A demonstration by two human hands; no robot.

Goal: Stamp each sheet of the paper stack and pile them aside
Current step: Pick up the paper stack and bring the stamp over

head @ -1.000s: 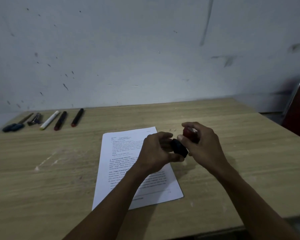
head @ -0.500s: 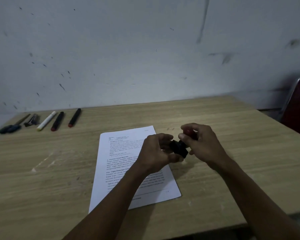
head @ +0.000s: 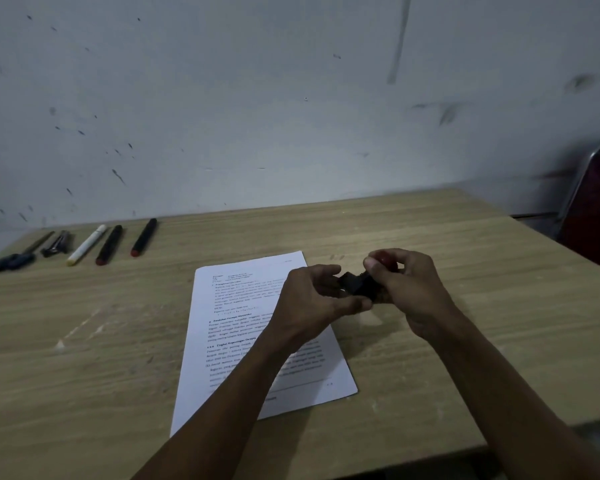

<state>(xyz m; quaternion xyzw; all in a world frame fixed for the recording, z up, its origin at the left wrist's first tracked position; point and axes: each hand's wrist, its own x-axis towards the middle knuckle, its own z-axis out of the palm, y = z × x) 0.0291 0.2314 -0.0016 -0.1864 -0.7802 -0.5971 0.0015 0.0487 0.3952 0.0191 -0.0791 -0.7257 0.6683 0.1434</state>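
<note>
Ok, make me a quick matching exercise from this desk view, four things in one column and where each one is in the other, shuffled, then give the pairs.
Things:
1. stamp
2. paper stack
3. white marker
4. chair

Places:
A. far left of the table, in a row of pens
B. beyond the table's right edge
C. held between left hand and right hand
D. flat on the table, under the left forearm

Pairs: 1-C, 2-D, 3-A, 4-B
</note>
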